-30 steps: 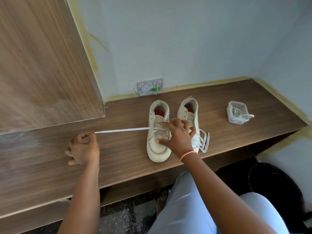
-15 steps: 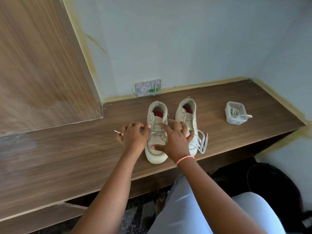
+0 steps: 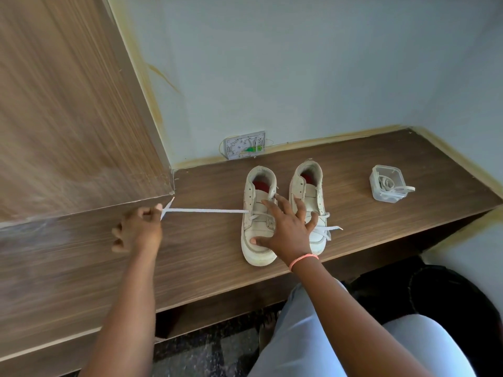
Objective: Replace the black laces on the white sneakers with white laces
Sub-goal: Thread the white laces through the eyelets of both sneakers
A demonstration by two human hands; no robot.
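Two white sneakers stand side by side on the wooden shelf (image 3: 381, 213), toes toward me. My right hand (image 3: 285, 227) lies spread over both, its thumb on the toe of the left sneaker (image 3: 254, 235) and its fingers reaching onto the right sneaker (image 3: 310, 189). A white lace (image 3: 206, 211) runs taut from the left sneaker's eyelets out to the left. My left hand (image 3: 138, 229) pinches that lace near its tip. Loose white lace ends (image 3: 330, 229) trail from the right sneaker.
A small clear plastic box (image 3: 388, 186) holding coiled white laces sits on the shelf at the right. A wall socket plate (image 3: 243, 145) is behind the sneakers. A wooden panel (image 3: 68, 104) rises at the left. A dark bag (image 3: 449, 308) lies below the shelf.
My left hand has moved from beside the left sneaker out to the left, drawing the white lace taut. My right hand has stayed on the sneakers.
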